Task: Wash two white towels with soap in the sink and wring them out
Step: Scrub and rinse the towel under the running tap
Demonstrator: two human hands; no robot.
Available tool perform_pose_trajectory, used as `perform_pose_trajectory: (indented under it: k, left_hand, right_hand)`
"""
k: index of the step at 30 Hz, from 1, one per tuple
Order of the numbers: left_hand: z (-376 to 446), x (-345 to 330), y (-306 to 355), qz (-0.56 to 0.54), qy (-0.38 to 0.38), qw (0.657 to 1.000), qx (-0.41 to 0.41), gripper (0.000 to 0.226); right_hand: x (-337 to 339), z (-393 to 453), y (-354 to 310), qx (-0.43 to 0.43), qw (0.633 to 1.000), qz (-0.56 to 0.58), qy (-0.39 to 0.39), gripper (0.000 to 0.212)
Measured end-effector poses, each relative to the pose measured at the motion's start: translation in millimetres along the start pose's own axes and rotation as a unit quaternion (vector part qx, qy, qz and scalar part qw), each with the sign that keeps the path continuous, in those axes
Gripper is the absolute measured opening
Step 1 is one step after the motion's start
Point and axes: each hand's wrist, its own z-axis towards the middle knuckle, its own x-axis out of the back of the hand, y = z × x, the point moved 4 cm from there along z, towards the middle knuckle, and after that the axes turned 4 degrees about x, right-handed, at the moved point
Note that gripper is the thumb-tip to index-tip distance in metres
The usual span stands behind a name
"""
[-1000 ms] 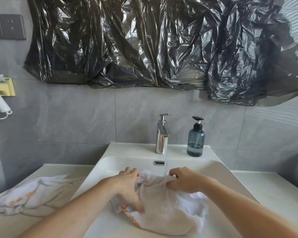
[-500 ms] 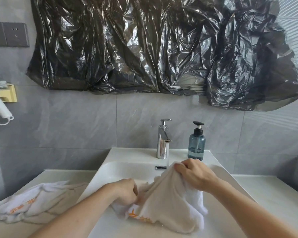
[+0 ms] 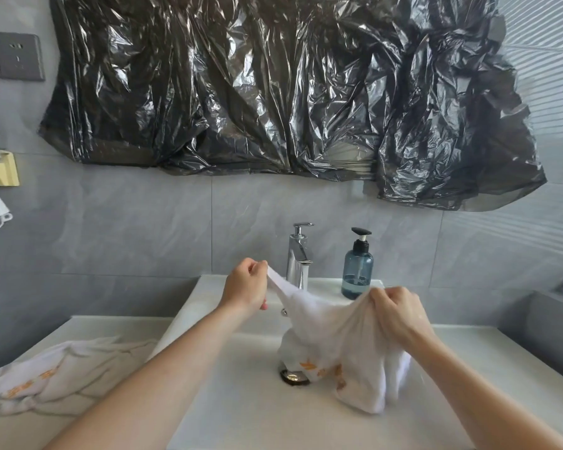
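Hanging over the sink point(image 3: 241, 401), a wet white towel point(image 3: 338, 336) with orange print is stretched between both hands, its lower folds drooping onto the basin just right of the drain point(image 3: 294, 376). The left hand point(image 3: 246, 287) pinches one corner, fingers curled tight on the cloth, raised near the chrome faucet point(image 3: 298, 254). The right hand point(image 3: 398, 315) grips a bunched edge lower and nearer, fingers clamped around the fabric. A second white towel point(image 3: 46, 375) lies crumpled on the counter point(image 3: 501, 358) left of the sink. A blue soap dispenser point(image 3: 357, 266) stands on the far ledge, right of the faucet. Black plastic sheeting point(image 3: 273, 86) covers the grey tiled wall above; a wall socket point(image 3: 13, 56) sits at far left.
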Motion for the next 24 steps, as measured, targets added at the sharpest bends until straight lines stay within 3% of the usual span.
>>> perform_pose_trajectory:
  k: [2,4,7,10,13,17,19,21,24]
  left_hand:
    - [-5,-5,-11,0.184,0.029,0.982,-0.036,0.028]
    - [-14,-16,-29,0.316,0.005,0.948,-0.045,0.013]
    - [-19,-29,-46,0.41,-0.059,0.908,-0.064,0.036]
    - [-18,-42,-51,0.409,-0.116,0.901,-0.089,0.046]
    - [-20,-58,-70,0.378,-0.209,0.902,-0.011,0.059]
    - [-19,-60,-74,0.425,-0.197,0.881,-0.067,0.033]
    - [-21,-56,-63,0.4,-0.156,0.895,-0.119,0.02]
    - [-24,-49,-50,0.327,-0.121,0.925,-0.149,0.017]
    - [-25,-41,-35,0.23,-0.077,0.952,-0.187,0.024]
  right_hand:
    - [-7,-2,12,-0.024,0.997,-0.042,-0.059,0.042]
    - [-18,-4,22,-0.033,0.99,-0.073,-0.115,0.04]
    - [-23,-3,12,-0.022,0.986,-0.064,-0.149,0.034]
    - [-29,6,-11,-0.016,0.984,-0.004,-0.178,0.03]
    - [-54,16,-16,-0.013,0.965,-0.081,-0.25,0.028]
    - [-90,13,-6,0.031,0.913,-0.229,-0.335,0.065]
    - [-98,4,-1,0.014,0.903,-0.224,-0.366,0.062]
    - [-98,2,-2,0.042,0.917,-0.203,-0.341,0.032]
    - [-79,11,-9,0.09,0.966,-0.124,-0.206,0.031]
